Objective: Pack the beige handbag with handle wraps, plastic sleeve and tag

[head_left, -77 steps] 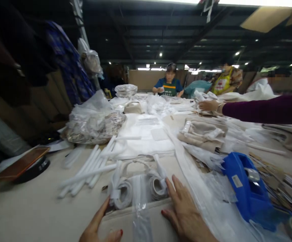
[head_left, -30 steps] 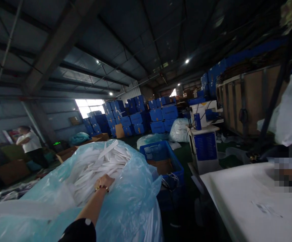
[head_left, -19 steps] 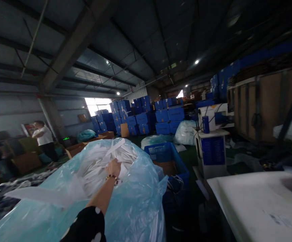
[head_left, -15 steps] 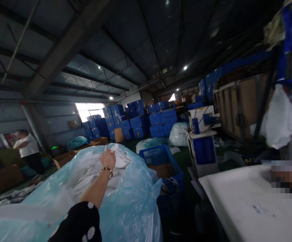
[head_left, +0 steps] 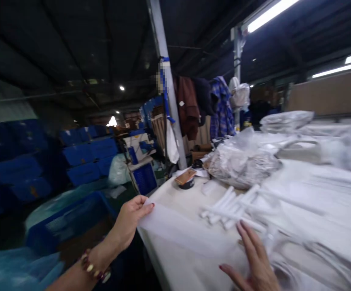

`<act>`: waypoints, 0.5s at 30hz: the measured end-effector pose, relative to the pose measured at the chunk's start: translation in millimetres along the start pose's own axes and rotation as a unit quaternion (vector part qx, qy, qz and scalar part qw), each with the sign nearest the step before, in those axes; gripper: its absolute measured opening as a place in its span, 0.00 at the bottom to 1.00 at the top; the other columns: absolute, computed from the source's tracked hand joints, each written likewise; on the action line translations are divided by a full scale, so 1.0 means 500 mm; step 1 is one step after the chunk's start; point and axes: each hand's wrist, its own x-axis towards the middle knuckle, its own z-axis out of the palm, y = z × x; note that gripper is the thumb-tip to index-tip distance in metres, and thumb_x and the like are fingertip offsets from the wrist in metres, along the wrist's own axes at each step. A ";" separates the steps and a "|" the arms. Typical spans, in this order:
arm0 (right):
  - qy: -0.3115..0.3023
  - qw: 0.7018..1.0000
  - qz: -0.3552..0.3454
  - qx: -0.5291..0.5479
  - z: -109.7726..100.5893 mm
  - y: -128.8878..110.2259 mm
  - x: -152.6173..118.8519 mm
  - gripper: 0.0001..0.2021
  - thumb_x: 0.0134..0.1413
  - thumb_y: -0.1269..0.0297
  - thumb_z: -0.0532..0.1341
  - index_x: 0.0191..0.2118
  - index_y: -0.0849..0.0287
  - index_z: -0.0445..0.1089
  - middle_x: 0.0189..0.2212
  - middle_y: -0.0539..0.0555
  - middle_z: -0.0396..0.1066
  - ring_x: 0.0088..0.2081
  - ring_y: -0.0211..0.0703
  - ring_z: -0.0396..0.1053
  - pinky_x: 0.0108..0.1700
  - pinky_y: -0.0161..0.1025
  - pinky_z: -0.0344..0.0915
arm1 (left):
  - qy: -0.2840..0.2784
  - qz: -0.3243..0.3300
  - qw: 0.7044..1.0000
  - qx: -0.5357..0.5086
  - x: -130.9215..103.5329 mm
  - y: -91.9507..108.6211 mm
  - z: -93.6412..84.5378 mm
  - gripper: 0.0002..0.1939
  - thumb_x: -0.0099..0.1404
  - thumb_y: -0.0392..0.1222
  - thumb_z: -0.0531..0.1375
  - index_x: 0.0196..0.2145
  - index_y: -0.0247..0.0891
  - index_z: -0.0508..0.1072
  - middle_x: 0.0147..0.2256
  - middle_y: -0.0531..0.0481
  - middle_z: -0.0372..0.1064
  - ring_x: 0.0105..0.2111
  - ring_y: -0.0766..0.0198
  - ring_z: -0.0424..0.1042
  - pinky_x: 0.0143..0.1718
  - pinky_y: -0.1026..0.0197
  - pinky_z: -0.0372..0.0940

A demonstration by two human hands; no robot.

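Note:
My left hand (head_left: 130,220), with a beaded bracelet at the wrist, pinches one end of a translucent white strip (head_left: 181,230) over the near left edge of the white table (head_left: 175,266). The strip stretches right toward my right hand (head_left: 252,262), whose fingers are spread above the table; its far end is blurred there. Just beyond my right hand lie several white rolled tubes (head_left: 224,206). A clear bag with whitish contents (head_left: 242,161) rests behind them.
A phone (head_left: 186,176) lies on a round black object near the table's left corner. Left of the table are a blue crate (head_left: 72,214) and light-blue plastic (head_left: 17,266). A metal post (head_left: 175,121) and hanging clothes (head_left: 220,105) stand behind. Part of another person shows at the right edge.
The view has swung right from the large plastic bag to the table. My left hand has left the bag's white contents and now holds the strip; my right hand has come into view.

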 end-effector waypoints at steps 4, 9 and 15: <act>-0.098 0.992 -0.079 0.017 -0.007 -0.025 0.011 0.42 0.51 0.62 0.59 0.65 0.62 0.32 0.54 0.66 0.59 0.56 0.63 0.58 0.56 0.63 0.55 | -0.127 -0.086 0.986 -0.066 -0.006 0.029 0.098 0.19 0.37 0.48 0.70 0.24 0.36 0.69 0.18 0.55 0.66 0.18 0.68 0.63 0.21 0.67 0.57; -0.082 0.994 -0.044 0.050 -0.002 -0.026 0.010 0.40 0.48 0.75 0.51 0.65 0.62 0.28 0.45 0.64 0.66 0.43 0.53 0.69 0.41 0.47 0.69 | -0.251 -0.057 0.951 -0.172 -0.011 0.046 0.144 0.42 0.35 0.69 0.66 0.44 0.40 0.71 0.39 0.43 0.72 0.37 0.50 0.69 0.31 0.57 0.65; -0.148 0.984 -0.048 0.083 -0.008 -0.025 0.012 0.32 0.55 0.71 0.48 0.64 0.63 0.36 0.36 0.58 0.69 0.34 0.46 0.70 0.35 0.39 0.69 | -0.342 0.009 0.918 -0.200 -0.012 -0.017 0.214 0.40 0.43 0.60 0.69 0.51 0.43 0.67 0.48 0.43 0.68 0.36 0.60 0.66 0.32 0.63 0.61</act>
